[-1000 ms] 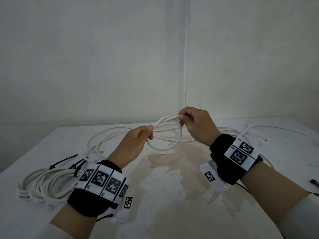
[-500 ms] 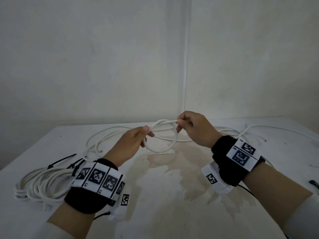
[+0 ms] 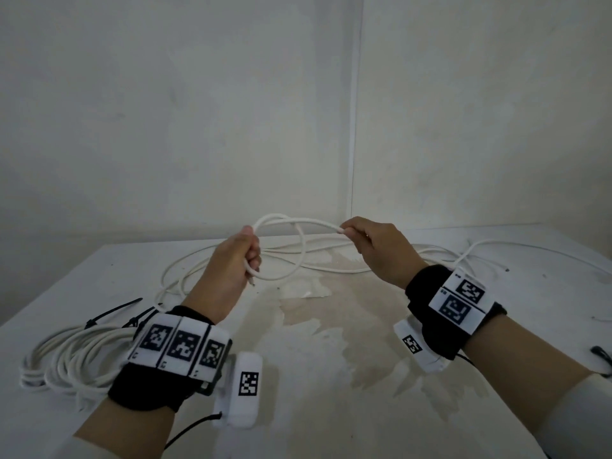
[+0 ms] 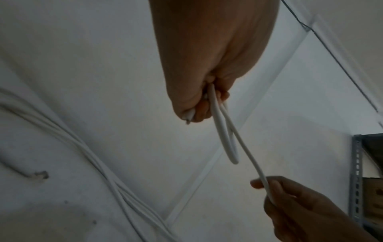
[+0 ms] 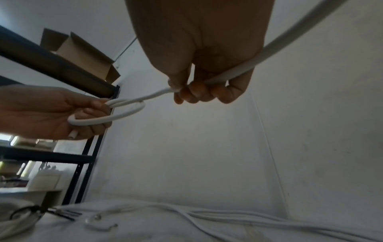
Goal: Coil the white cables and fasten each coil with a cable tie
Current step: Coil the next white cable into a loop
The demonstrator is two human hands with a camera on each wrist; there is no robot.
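Both hands have drawn apart since the earlier frames, stretching the thin white round cable (image 3: pixel 299 256) between them. Now the left hand (image 3: pixel 236 260) is closed round the first small loop and the cut cable end, which pokes out below its fingers (image 5: pixel 97 129). Off to its right, the right hand (image 3: pixel 381 250) pinches the running length, which trails behind it to the white stained table (image 3: pixel 331 376). A finished white coil with black cable ties (image 3: pixel 79 359) lies left of the left wrist. With only one loop made, a slack left grip would likely let it spring open, and a twisted feed may kink the next turn.
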